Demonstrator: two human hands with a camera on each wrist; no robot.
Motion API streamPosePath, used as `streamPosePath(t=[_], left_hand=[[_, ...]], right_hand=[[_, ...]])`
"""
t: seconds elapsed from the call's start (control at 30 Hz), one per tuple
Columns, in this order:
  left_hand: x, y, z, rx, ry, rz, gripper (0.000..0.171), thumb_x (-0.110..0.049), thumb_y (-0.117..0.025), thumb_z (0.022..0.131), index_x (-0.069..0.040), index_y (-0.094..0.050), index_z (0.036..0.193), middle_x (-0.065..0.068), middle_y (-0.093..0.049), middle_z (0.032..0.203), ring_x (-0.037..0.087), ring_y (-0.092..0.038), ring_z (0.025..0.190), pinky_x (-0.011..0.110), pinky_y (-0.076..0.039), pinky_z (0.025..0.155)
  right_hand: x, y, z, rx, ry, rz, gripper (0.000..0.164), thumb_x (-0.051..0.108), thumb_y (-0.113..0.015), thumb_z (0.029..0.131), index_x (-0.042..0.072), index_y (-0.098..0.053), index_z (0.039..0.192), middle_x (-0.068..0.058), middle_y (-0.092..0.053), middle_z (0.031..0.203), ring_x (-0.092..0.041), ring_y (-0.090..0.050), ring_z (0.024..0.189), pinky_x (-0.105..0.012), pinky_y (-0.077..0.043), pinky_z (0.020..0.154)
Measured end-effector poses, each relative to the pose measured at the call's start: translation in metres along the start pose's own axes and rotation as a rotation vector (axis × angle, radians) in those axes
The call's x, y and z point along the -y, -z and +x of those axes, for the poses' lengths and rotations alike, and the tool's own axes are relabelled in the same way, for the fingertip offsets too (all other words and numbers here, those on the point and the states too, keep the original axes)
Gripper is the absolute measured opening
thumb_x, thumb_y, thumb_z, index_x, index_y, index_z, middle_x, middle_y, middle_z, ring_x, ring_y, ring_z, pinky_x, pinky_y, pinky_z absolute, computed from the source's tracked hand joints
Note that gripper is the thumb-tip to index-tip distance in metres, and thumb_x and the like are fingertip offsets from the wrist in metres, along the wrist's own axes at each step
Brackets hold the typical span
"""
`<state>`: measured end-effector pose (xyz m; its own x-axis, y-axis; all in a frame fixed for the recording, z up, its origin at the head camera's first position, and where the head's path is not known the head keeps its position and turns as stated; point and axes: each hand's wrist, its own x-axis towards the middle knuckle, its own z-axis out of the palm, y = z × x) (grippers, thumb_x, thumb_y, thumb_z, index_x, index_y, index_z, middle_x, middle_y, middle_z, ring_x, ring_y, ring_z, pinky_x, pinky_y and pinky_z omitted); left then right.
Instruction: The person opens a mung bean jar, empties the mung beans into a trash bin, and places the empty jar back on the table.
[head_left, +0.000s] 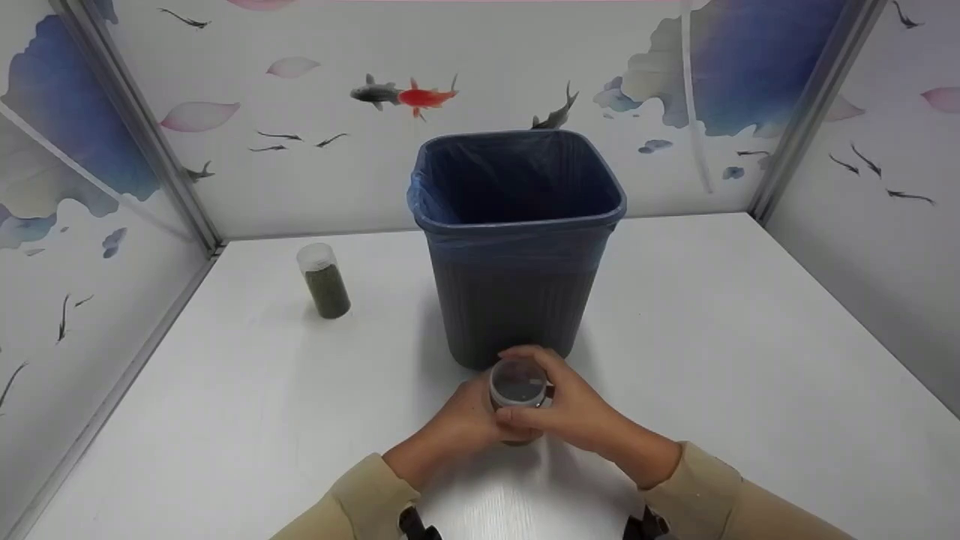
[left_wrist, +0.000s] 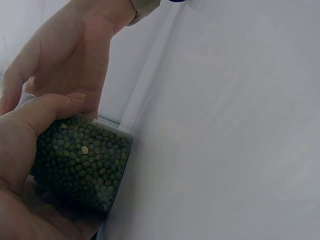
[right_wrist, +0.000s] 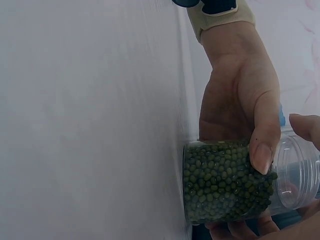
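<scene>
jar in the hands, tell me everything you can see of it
The jar is a clear, plastic-looking cylinder with a clear top, filled most of the way with green beans. It stands upright on the table, before the bin. The left hand grips it low; the right hand holds its top.

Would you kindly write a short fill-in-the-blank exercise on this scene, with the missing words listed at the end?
1. The right hand grips the near jar at a ____ level than the left hand.
2. The beans inside that jar are ____ in colour.
3. A ____ liner covers the rim of the bin.
4. In the head view, the far jar stands to the ____ of the bin.

Missing words: higher; green; blue; left.
</scene>
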<state>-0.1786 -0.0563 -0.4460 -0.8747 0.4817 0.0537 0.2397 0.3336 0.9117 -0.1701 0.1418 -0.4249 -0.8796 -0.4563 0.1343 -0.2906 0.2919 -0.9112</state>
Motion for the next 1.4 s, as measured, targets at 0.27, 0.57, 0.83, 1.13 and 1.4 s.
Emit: streamPosePath(t=[0.27,0.57,0.83,1.13,1.4], left_hand=[[-0.0007,0.0002,-0.0001,-0.004,0.003,-0.003,0.074,-0.028,-0.093,0.079,-0.015,-0.060,0.144,-0.003,-0.069,0.130,0.015,-0.063,0.117,0.034,-0.051,0.099],[-0.0006,0.0023,-0.0006,0.019,0.003,-0.041,0.075,-0.026,-0.092,0.082,-0.013,-0.057,0.148,-0.001,-0.067,0.135,0.017,-0.061,0.122,0.037,-0.049,0.103],[-0.0012,0.0022,-0.0007,0.016,0.020,-0.039,0.078,-0.026,-0.092,0.082,-0.014,-0.056,0.150,-0.002,-0.066,0.136,0.016,-0.061,0.120,0.038,-0.050,0.102],[-0.0021,0.0006,0.0002,0.009,0.026,-0.022,0.070,-0.026,-0.092,0.079,-0.016,-0.062,0.142,-0.003,-0.070,0.127,0.013,-0.063,0.109,0.031,-0.053,0.090],[-0.0013,0.0007,0.0006,0.014,0.027,-0.044,0.069,-0.025,-0.092,0.079,-0.017,-0.062,0.141,-0.002,-0.069,0.127,0.014,-0.063,0.108,0.032,-0.055,0.089]], right_hand=[[0.0000,0.0002,0.0005,0.002,0.003,0.011,0.078,0.032,-0.088,0.090,0.014,-0.048,0.154,-0.010,-0.051,0.154,-0.030,-0.051,0.137,-0.056,-0.042,0.109],[0.0008,-0.0001,0.0002,-0.032,-0.053,0.025,0.082,0.036,-0.090,0.085,0.011,-0.041,0.146,-0.008,-0.056,0.137,-0.025,-0.056,0.127,-0.054,-0.042,0.107],[0.0019,-0.0003,-0.0002,-0.040,-0.057,0.025,0.078,0.035,-0.091,0.084,0.010,-0.043,0.141,-0.008,-0.059,0.133,-0.025,-0.057,0.124,-0.058,-0.041,0.108],[0.0007,-0.0005,0.0000,-0.032,-0.048,0.043,0.072,0.033,-0.089,0.087,0.010,-0.044,0.139,-0.008,-0.059,0.134,-0.027,-0.056,0.126,-0.061,-0.039,0.113],[0.0008,0.0002,0.0005,-0.027,-0.056,0.020,0.073,0.035,-0.089,0.088,0.010,-0.048,0.143,-0.006,-0.059,0.139,-0.025,-0.056,0.128,-0.056,-0.041,0.110]])
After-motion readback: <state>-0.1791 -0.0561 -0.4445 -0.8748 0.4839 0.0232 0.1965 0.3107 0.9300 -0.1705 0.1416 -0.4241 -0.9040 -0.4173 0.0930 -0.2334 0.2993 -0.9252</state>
